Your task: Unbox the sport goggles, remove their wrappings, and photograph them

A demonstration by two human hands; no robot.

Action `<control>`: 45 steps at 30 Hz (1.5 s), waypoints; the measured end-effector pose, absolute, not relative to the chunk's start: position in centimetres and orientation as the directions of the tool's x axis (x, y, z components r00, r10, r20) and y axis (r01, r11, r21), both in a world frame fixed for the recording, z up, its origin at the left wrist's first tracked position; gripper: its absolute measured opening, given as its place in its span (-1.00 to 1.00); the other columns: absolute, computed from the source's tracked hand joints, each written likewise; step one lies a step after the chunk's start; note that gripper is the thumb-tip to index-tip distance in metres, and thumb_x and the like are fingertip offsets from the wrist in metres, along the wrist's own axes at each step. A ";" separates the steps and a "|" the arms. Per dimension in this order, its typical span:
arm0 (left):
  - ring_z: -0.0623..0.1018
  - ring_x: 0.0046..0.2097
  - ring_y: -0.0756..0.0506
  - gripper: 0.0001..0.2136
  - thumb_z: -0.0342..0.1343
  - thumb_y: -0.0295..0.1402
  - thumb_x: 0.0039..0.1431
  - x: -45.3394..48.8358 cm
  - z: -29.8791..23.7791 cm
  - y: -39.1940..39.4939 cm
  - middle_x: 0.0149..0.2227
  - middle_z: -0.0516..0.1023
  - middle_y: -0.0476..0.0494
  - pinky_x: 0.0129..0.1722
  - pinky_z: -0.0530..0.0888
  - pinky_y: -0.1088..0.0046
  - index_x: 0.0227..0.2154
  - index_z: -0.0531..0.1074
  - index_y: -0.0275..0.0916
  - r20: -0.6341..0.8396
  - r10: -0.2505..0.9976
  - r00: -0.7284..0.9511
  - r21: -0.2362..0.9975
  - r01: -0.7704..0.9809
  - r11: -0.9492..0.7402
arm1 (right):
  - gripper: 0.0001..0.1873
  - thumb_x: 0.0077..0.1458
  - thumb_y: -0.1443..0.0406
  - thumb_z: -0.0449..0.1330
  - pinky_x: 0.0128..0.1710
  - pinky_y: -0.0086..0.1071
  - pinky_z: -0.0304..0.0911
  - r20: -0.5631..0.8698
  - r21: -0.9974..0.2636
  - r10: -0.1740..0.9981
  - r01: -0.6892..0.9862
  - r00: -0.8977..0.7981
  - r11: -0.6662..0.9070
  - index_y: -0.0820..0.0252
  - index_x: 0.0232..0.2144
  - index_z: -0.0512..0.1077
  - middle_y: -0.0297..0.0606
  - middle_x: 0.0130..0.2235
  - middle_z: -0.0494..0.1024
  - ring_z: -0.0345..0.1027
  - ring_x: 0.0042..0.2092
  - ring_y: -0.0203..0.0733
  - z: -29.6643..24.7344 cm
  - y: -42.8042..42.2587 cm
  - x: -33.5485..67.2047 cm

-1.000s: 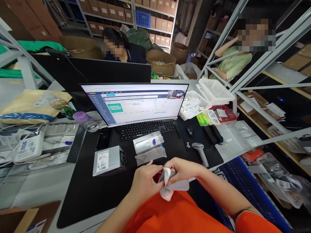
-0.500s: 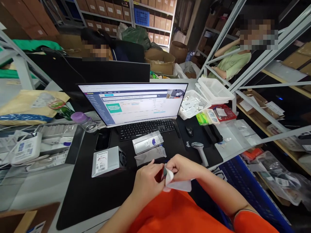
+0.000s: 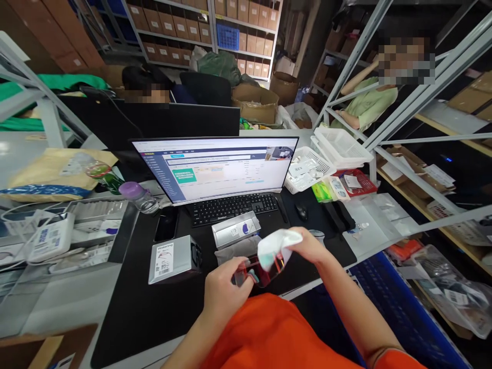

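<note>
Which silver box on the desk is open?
The box just below the keyboard: it shows a purple thing inside. The other box, with the white label, is shut.

The person's left hand [image 3: 226, 297] was low in front of the body, with the fingers [image 3: 225, 274] curled and closed. The right hand [image 3: 307, 245] was higher and more forward, pinching, and the right forearm [image 3: 353, 300] went up diagonally toward it. The two hands were near, not touching.
</note>
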State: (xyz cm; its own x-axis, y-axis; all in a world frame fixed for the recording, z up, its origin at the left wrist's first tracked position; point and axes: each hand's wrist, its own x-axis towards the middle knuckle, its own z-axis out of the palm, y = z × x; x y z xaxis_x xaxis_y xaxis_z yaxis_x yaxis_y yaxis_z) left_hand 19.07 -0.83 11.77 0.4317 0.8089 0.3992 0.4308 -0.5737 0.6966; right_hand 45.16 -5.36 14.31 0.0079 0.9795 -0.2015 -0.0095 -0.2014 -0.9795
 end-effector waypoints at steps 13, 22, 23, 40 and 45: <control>0.69 -0.27 -0.16 -0.70 0.13 -0.30 0.23 21.8 9.7 -1.0 -0.18 0.69 -0.22 -0.31 0.59 0.43 -0.01 0.50 -0.26 0.602 0.783 0.155 0.576 0.594 -0.561 | -0.61 -0.16 0.04 0.39 -0.44 -0.37 0.20 -0.026 -0.997 0.881 -0.073 0.472 0.010 0.16 -0.66 0.37 -0.36 -0.57 0.36 0.16 -0.47 -0.25 10.8 -6.1 33.0; 0.69 -0.16 -0.16 -0.65 0.09 -0.37 0.30 20.9 10.6 -1.4 -0.11 0.68 -0.24 -0.21 0.61 0.40 0.13 0.38 -0.23 0.670 0.701 0.245 0.489 0.565 -0.665 | -0.61 -0.38 0.20 0.54 -0.33 -0.32 0.36 -0.313 -0.831 0.767 -0.553 0.560 0.065 0.15 -0.52 0.44 -0.32 -0.43 0.55 0.37 -0.41 -0.21 13.4 -2.9 34.6; 0.69 -0.17 -0.17 -0.65 0.09 -0.41 0.29 21.0 10.6 -1.4 -0.12 0.68 -0.23 -0.20 0.61 0.39 0.13 0.39 -0.23 0.682 0.690 0.243 0.466 0.583 -0.665 | -0.59 -0.39 0.20 0.54 -0.30 -0.30 0.38 -0.339 -0.796 0.764 -0.600 0.549 0.078 0.14 -0.50 0.44 -0.32 -0.42 0.56 0.40 -0.39 -0.19 13.5 -2.6 34.8; 0.68 -0.23 -0.10 -0.68 0.15 -0.33 0.22 19.6 10.2 1.0 -0.15 0.69 -0.16 -0.18 0.59 0.46 0.01 0.51 -0.27 0.493 0.805 0.331 0.684 0.424 -0.594 | -0.67 -0.45 0.23 0.56 -0.38 -0.41 0.25 -0.245 -0.883 0.884 -0.468 0.398 -0.034 0.20 -0.57 0.57 -0.35 -0.48 0.58 0.34 -0.44 -0.27 13.6 -2.2 38.1; 0.62 -0.39 -0.03 -0.69 0.12 -0.37 0.19 18.6 11.0 1.7 -0.34 0.65 -0.05 -0.27 0.57 0.52 0.00 0.52 -0.25 0.431 0.778 0.457 0.686 0.394 -0.611 | -0.65 -0.51 0.29 0.59 -0.35 -0.43 0.25 -0.290 -0.854 0.911 -0.510 0.293 -0.108 0.21 -0.59 0.55 -0.37 -0.50 0.59 0.37 -0.45 -0.30 13.2 -2.7 38.7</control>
State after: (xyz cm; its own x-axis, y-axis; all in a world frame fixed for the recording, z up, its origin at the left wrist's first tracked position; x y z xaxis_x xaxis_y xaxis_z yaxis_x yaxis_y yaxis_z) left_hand 18.63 1.70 11.00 0.4570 0.7782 0.4308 0.3943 -0.6114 0.6861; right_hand 38.74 -2.68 13.19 0.2930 0.9110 -0.2901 -0.5097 -0.1079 -0.8536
